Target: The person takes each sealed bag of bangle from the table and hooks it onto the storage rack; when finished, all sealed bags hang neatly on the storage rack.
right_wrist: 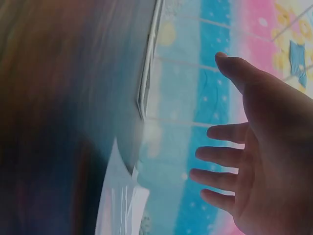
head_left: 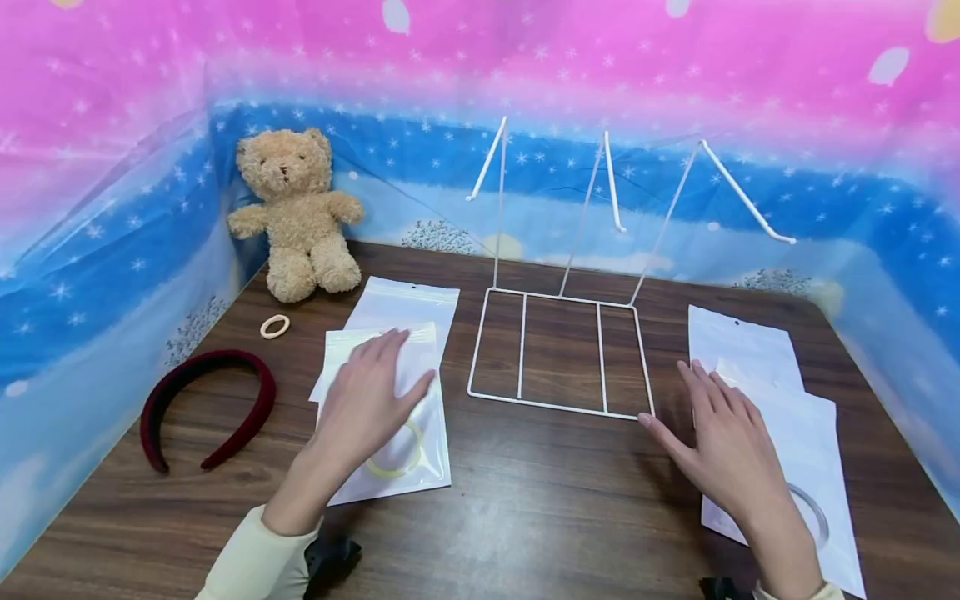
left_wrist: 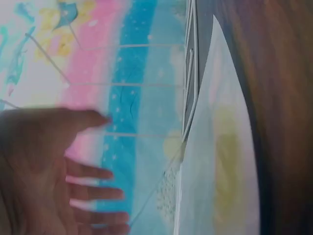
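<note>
My left hand hovers with straight, spread fingers over a white zip pouch that has a pale yellow ring inside. Under that pouch lies another white pouch. On the right, my right hand is also spread, above a white pouch with a grey ring-shaped item showing through. A further white pouch lies behind it, partly covered. Neither hand holds anything; both wrist views show the fingers extended and apart from the pouches. Between the hands stands a white wire rack with three upright hooked arms.
A tan teddy bear sits at the back left against the patterned cloth. In front of it are a small cream ring and a dark red headband. The brown wooden table carries everything.
</note>
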Demonstrator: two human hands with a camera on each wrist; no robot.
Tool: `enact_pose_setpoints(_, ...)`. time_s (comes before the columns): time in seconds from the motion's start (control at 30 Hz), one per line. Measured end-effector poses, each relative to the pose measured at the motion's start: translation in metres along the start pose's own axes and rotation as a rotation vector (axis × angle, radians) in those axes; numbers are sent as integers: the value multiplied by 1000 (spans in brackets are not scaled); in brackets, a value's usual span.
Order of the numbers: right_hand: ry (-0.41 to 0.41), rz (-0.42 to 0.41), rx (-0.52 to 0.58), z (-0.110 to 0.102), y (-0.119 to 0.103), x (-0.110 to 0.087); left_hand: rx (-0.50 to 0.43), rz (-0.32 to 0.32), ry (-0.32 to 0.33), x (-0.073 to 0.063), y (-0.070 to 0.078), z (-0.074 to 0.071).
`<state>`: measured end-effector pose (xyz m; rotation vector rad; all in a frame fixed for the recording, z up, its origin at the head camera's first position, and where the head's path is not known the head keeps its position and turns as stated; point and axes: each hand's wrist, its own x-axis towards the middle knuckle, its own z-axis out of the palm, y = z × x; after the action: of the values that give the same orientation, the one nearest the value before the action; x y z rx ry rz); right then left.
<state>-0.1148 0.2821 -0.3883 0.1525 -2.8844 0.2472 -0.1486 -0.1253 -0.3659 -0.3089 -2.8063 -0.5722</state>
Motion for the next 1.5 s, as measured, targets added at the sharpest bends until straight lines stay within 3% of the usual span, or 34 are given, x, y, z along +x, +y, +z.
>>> enact_pose_setpoints(0.07,-8,-33,20,1,-5,5,-11,-107,29,-7,-9,-5)
enact_pose_setpoints(0.17,-40,-71,55,3,-11,13,15,-245,-15,-20,-22,-11)
enact_pose_setpoints(0.3,-87,-96,101,10,-13,24,29,-324,-118,-31,-34,-11)
enact_pose_setpoints(0.67,-130,-37,254,36,-6,38,0,-383,-154,-38,-46,-2)
enact_pose_setpoints(0.97,-74,-51,262,50,5,34,-41,-392,-138,-38,-51,-4)
enact_pose_setpoints(1.23,-33,-59,269,55,6,32,-206,-374,-82,-32,-56,2)
enact_pose_setpoints(1.4,-19,-64,262,57,6,32,-347,-340,-20,-30,-61,5)
enact_pose_setpoints(1.5,-13,-66,255,58,7,32,-443,-343,-15,-29,-63,5)
